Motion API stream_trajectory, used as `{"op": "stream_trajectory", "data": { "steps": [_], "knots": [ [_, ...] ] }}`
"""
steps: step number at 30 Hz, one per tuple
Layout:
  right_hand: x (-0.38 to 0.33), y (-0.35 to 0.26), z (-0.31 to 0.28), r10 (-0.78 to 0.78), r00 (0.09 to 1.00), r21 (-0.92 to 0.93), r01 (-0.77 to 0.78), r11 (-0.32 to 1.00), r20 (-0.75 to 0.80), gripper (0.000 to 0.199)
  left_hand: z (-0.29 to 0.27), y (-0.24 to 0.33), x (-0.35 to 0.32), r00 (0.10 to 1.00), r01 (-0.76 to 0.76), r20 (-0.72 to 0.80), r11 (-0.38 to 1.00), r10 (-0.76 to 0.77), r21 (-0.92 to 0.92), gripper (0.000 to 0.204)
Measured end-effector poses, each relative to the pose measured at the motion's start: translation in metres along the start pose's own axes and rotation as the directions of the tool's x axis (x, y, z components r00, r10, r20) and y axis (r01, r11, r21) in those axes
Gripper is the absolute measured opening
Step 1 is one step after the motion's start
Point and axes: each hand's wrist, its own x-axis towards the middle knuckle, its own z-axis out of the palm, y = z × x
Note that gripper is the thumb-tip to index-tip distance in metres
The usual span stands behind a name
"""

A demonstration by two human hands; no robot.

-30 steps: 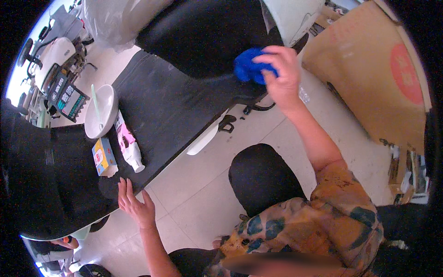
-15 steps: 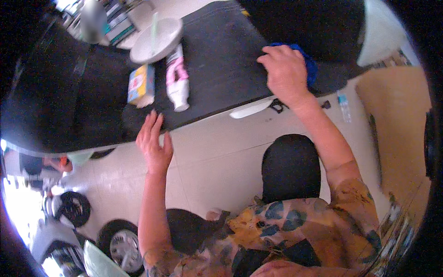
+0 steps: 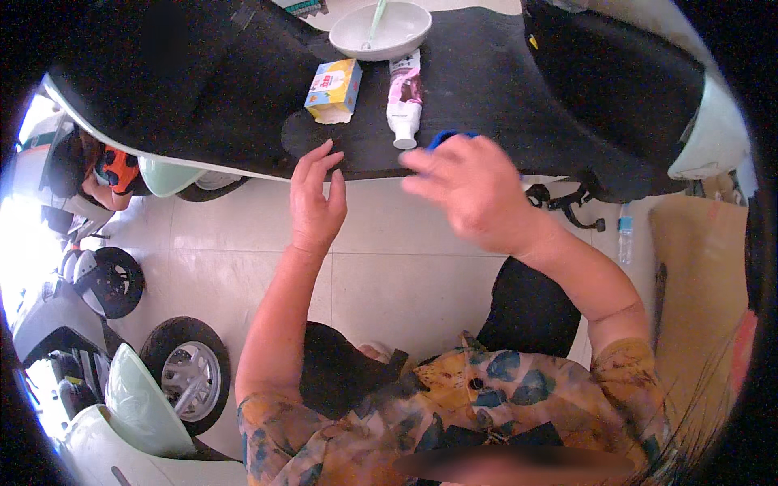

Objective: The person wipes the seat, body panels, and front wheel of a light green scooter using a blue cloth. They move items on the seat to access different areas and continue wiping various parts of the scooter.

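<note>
My left hand (image 3: 318, 201) rests at the near edge of a black flat surface (image 3: 486, 81). Its fingers are stretched out with the thumb apart, and nothing is in it. To its right, my right hand (image 3: 474, 190) is blurred, palm down over a blue cloth (image 3: 450, 138). Only the cloth's far edge shows clearly; the hand covers the rest. Just beyond the right hand's fingertips lies a white and pink tube (image 3: 404, 101), its white cap facing me. A blue and yellow small box (image 3: 333, 91) lies beyond my left hand.
Behind the tube, a white bowl (image 3: 381, 32) holds a pale green handled tool (image 3: 374, 24). Below the surface, a water bottle (image 3: 625, 235) stands near brown cardboard (image 3: 697, 275) at right. Parked scooters with a wheel (image 3: 186, 377) occupy the lower left.
My right hand has swept left along the surface with the blue cloth, nearer to the tube. My left hand stays by the near edge. The whole view has shifted and turned.
</note>
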Motion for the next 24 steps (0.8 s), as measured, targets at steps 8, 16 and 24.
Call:
{"op": "stream_trajectory", "data": {
  "steps": [8,16,24],
  "knots": [
    [0.038,0.010,0.025,0.263,0.847,-0.313,-0.121,0.942,0.462,0.026,-0.012,0.006,0.000,0.998,-0.054,-0.027,0.999,0.053,-0.011,0.022],
    [0.043,0.008,-0.006,0.090,0.978,-0.260,-0.138,0.956,-0.190,0.023,-0.034,0.000,-0.003,0.983,0.115,-0.150,0.992,-0.105,0.058,0.013],
    [0.060,-0.006,0.091,0.216,0.976,-0.284,-0.216,0.934,-0.031,0.027,-0.050,0.005,-0.014,0.684,0.729,0.118,0.672,-0.720,-0.130,0.040]
  ]
}}
